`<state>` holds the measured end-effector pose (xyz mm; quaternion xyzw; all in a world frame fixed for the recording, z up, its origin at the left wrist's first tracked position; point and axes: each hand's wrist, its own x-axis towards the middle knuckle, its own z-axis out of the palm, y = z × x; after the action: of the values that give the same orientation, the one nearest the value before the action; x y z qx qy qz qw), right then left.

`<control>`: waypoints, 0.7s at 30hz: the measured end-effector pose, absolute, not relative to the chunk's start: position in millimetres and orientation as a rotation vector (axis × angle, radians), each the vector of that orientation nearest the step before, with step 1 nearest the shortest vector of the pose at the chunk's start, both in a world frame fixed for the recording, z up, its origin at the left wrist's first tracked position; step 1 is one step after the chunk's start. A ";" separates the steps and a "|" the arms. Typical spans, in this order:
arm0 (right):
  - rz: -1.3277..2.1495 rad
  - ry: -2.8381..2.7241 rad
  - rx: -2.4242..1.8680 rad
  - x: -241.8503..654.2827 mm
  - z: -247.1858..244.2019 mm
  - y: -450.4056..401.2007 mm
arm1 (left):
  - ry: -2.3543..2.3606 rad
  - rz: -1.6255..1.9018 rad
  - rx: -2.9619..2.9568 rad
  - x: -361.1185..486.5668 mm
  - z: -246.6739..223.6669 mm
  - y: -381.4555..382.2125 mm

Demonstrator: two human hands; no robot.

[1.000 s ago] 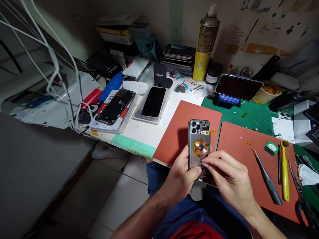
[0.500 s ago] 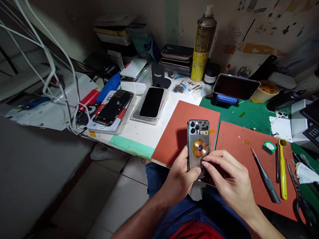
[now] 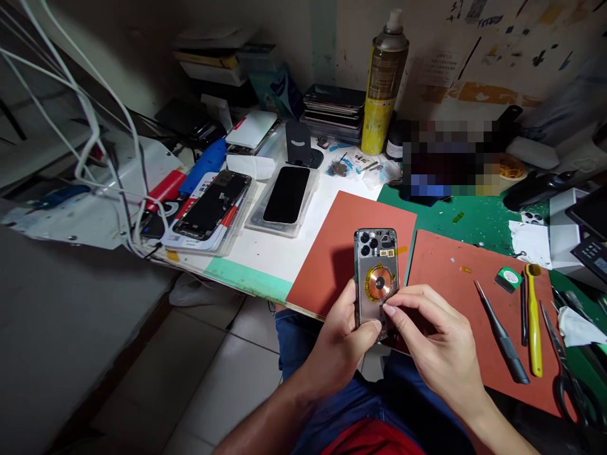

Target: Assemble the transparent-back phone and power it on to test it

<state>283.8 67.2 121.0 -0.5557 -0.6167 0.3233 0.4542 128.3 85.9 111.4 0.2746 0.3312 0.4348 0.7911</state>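
Note:
A smartphone [image 3: 367,287] is held upright over the mat's front edge, its back facing me. Through that back show camera lenses at the top left and a round copper charging coil [image 3: 380,282] ringed with yellow tape. A strip of amber tape [image 3: 402,250] sticks out at its upper right side. My left hand [image 3: 348,328] grips the phone's lower left, thumb across the bottom of the back. At the lower right of the back, my right hand [image 3: 441,328] has thumb and index finger pinched close together; whatever is between the fingertips is too small to see.
Tweezers [image 3: 502,335], a yellow-handled brush [image 3: 535,322], scissors [image 3: 564,366] and a small green-and-white item [image 3: 510,278] lie on the right-hand red mat [image 3: 441,272]. Another phone [image 3: 287,194] rests on a clear case. A spray can [image 3: 384,82] stands behind. A pixelated patch hides the back right.
The view has shifted slightly, so the bench things sit a little further left. Both hands and the phone keep nearly the same pose. The phone on the stand is now hidden by pixelation.

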 end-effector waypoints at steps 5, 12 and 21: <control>0.793 -1.520 -1.368 282.4 120.5 67.7 | 0.718 0.934 0.590 127.2 113.4 85.7; 0.821 -1.492 -1.380 280.7 121.4 66.1 | 0.733 0.949 0.565 129.1 113.8 87.9; 0.752 -1.239 -1.498 272.7 112.5 47.8 | 0.845 0.961 0.548 133.6 110.9 91.9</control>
<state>272.7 47.8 112.5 -0.6206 -0.5133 0.3117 0.5042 133.6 91.9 110.9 0.2524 0.3893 0.4427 0.7673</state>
